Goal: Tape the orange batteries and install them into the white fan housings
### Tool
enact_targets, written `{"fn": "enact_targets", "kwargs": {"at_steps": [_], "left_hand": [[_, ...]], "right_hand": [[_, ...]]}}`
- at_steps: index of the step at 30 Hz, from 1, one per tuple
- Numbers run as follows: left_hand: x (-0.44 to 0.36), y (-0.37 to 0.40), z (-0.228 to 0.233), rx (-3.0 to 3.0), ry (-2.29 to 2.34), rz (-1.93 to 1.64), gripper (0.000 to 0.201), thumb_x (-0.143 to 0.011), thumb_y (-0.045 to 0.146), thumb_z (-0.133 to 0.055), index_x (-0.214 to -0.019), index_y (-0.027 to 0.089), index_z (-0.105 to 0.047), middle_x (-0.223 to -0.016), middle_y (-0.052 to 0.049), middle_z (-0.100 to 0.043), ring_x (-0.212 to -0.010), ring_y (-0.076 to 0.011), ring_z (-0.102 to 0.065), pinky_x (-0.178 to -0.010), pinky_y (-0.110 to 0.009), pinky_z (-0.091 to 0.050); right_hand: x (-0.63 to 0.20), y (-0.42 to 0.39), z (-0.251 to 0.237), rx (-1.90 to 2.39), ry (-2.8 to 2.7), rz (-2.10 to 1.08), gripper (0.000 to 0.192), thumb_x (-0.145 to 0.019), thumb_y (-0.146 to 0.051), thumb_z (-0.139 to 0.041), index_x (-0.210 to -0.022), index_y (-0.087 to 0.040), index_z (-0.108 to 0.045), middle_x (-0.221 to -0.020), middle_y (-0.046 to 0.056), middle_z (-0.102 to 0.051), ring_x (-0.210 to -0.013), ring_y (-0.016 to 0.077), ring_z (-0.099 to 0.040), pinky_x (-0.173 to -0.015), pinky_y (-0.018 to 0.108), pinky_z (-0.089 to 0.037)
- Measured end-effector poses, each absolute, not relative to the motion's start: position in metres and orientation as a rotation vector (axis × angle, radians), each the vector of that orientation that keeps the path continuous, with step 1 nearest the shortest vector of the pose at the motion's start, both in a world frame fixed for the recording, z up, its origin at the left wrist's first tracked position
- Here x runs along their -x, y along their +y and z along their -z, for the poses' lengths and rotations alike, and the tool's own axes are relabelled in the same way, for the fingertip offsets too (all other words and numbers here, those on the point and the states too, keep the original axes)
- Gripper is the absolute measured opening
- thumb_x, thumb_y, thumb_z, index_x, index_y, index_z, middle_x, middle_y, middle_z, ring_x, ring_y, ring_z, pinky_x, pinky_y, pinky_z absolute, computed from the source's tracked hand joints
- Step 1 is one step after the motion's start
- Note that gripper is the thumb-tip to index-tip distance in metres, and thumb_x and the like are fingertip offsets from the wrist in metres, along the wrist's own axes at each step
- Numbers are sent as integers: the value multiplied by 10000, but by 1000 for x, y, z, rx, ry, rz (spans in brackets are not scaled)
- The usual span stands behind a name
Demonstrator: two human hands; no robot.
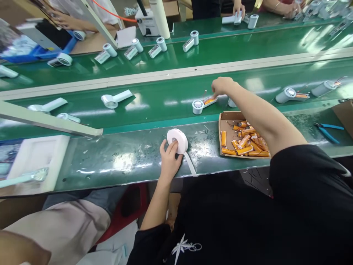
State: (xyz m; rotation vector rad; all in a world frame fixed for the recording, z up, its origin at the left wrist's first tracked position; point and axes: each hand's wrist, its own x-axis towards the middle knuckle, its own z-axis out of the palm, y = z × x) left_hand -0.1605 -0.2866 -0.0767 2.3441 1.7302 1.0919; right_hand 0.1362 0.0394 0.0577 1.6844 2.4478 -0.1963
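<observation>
My left hand point(169, 158) grips a white roll of tape point(178, 140) standing on edge at the near rim of the green bench, a loose strip hanging off it. My right hand point(222, 86) reaches across to the green conveyor belt point(165, 99) and pinches the handle end of a white fan housing point(202, 104) that has an orange battery laid in it. A shallow cardboard tray point(224, 127) full of several orange batteries point(245, 141) sits under my right forearm.
More white fan housings point(116, 99) lie along the belt, two point(292, 95) at the right. Blue pliers point(328, 130) lie at the bench's right. A white foam tray point(35, 162) is at the left. Other people's hands point(238, 7) work on the far belt.
</observation>
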Motion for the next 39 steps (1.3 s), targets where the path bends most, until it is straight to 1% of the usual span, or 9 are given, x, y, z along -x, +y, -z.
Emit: {"fn": "enact_targets", "kwargs": {"at_steps": [2,8,12,17,22,26,29,35,39], "left_hand": [[157,-294,69,-2334,1758,-1102,389,-991,190,-643,-1378,206,-680,-1340,-171,-762,-1425,-379,-593,-1252,-684,-434],[133,-323,32,-2388,1743,-1226,317,-964,217,-748,-1278,244,-720,-1233,-130,-772,-1377,-373,-615,-1213,-654,-462],[118,-321,23,-2415,1576,-1295,259,-953,243,-771,-1209,256,-733,-1159,-91,-770,-1268,-343,-673,-1225,-654,-447],[115,-309,42,-2298,1636,-1308,303,-980,381,-786,-1230,224,-716,-1150,-111,-754,-1309,-366,-644,-1118,-583,-549],[108,-314,54,-2298,1579,-1246,272,-967,355,-801,-1195,225,-727,-1170,-119,-748,-1310,-365,-617,-1120,-578,-538],[102,-315,50,-2310,1550,-1132,266,-924,324,-821,-1167,240,-752,-1172,-120,-748,-1307,-377,-582,-1130,-598,-517],[105,-312,40,-2374,1540,-1093,289,-893,286,-822,-1174,249,-764,-1141,-116,-748,-1297,-386,-567,-1136,-610,-500],[109,-315,12,-2599,1450,-1055,353,-898,148,-759,-1236,250,-781,-1149,-124,-764,-1339,-399,-534,-1129,-606,-517],[103,-319,-1,-2664,1404,-913,519,-908,85,-741,-1379,302,-755,-1277,-112,-775,-1466,-409,-452,-1131,-580,-564]], "right_hand": [[-126,-15,-76,-1681,2693,103,501,-988,-607,-768,-1126,-132,-852,-1117,187,-812,-1104,362,-741,-971,466,-531],[-115,-212,-96,-1015,2713,1016,513,-982,-708,-715,-1004,-217,-864,-792,52,-802,-685,201,-683,-626,317,-404],[-120,-269,-85,-695,2611,1212,324,-1087,-412,-660,-950,-222,-884,-737,36,-791,-620,156,-657,-622,294,-375],[-167,-238,-86,-864,2660,805,288,-1055,-460,-695,-1080,-252,-893,-905,68,-838,-770,213,-718,-664,308,-404],[-207,-198,-60,-1024,2807,88,348,-1005,-122,-626,-1252,-239,-842,-1223,134,-810,-1170,322,-689,-918,399,-499],[-208,-188,-34,-919,2834,-6,296,-1037,-184,-659,-1265,-259,-831,-1457,168,-709,-1354,390,-594,-1011,482,-483],[-215,-179,-37,-973,2874,263,230,-1056,-252,-668,-1217,-249,-834,-1387,144,-756,-1323,358,-624,-994,438,-489],[-234,-202,-69,-1564,2837,1337,439,-1059,-558,-626,-1268,-226,-824,-1041,69,-834,-836,218,-736,-743,337,-545],[-217,-247,-79,-1951,2887,1387,516,-1008,-693,-656,-1233,-284,-875,-935,50,-841,-803,247,-750,-721,370,-583]]}}
